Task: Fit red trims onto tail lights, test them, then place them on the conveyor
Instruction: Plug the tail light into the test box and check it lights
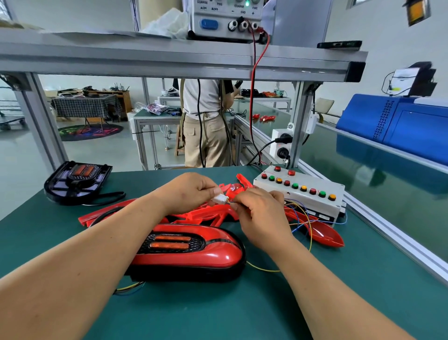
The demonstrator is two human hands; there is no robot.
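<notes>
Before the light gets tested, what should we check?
1. Trim on the tail light: ok, it is fitted.
2. Left hand holds the plug: ok.
3. Right hand pinches the wires next to the plug: ok.
4. Plug fully joined: cannot tell, the fingers hide it.
5. Test box close by on the table: ok.
6. Power supply lamp lit green: ok.

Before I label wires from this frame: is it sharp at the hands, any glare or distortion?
Head view: sharp where the left hand and right hand pinch the white connector and wires; soft highlights on the tail light shell, reflections on the conveyor; the wide-angle lens splays the frame posts outward.
</notes>
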